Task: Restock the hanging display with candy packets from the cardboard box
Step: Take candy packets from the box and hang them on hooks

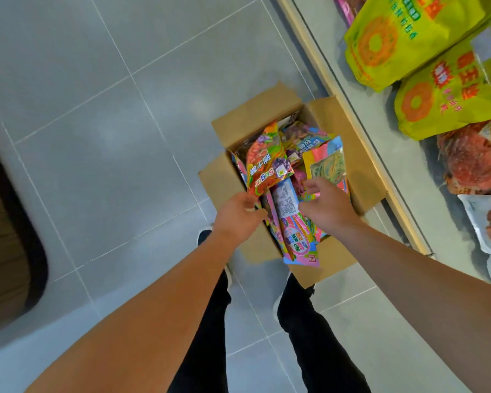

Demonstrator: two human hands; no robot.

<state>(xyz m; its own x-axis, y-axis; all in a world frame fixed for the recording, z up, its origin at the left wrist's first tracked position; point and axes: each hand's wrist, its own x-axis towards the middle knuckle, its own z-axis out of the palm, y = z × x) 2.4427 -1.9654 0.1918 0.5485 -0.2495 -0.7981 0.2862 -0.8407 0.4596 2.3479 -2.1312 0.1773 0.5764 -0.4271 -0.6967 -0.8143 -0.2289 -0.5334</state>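
- At the far left edge, a dark rounded fixture (9, 236) is sitting on the grey tiled floor (97, 109), blurred and cut off by the frame.
- You are standing over the floor with both bare forearms reaching forward and down, your dark trousers and shoes showing beneath them.
- Your left hand (237, 212) is gripping the lower corner of an orange packet (262, 165) printed with "Sugar" and fruit pictures; the fingers are curling round its edge at the box's left wall, and the packet is tilting up out of the pile.
- The cardboard box (357, 171) is lying open on the floor just ahead of your feet, its four flaps folded outward, and it is filling with a loose heap of glossy candy packets in pink, blue, yellow and purple.
- A pink and blue packet (296, 239) with a white label on its back is lying lengthwise between your hands, its end hanging over the near flap.
- Your right hand (328, 207) is hovering over the heap with fingers spread and relaxed, holding nothing; I cannot tell whether the fingertips are touching the packets.
- A yellow packet with a clear window (328, 165) is resting just beyond that hand.
- At the right, lime-green snack bags (403, 43) are hanging over a pale shelf (360, 109), with reddish packets (468, 163) lower down.
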